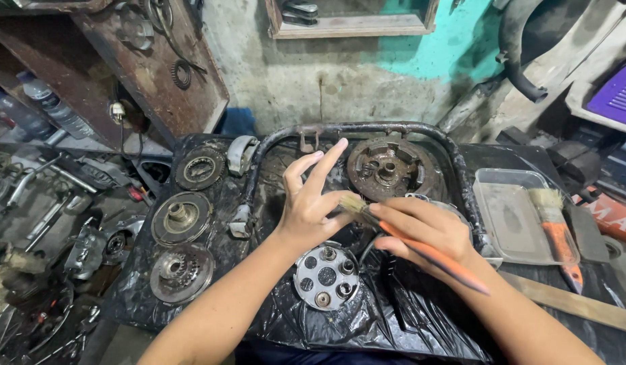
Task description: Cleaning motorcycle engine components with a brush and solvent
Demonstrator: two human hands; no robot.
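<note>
Orange-handled brush [421, 251] gripped in right hand [421, 226] fingers, bristles touching left hand [313, 206], fingers spread wide.

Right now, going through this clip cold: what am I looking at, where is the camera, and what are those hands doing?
There is no machine here: a person works bare-handed, filmed by one camera on their head looking down. The right hand holds an orange-handled brush, bristles against the left hand, whose fingers are spread. Below them lies a pale round plate with holes on black plastic sheeting. Three greasy round parts sit in a column on the left, and a rusty drum-shaped part behind. A second brush rests on a clear tray on the right.
</note>
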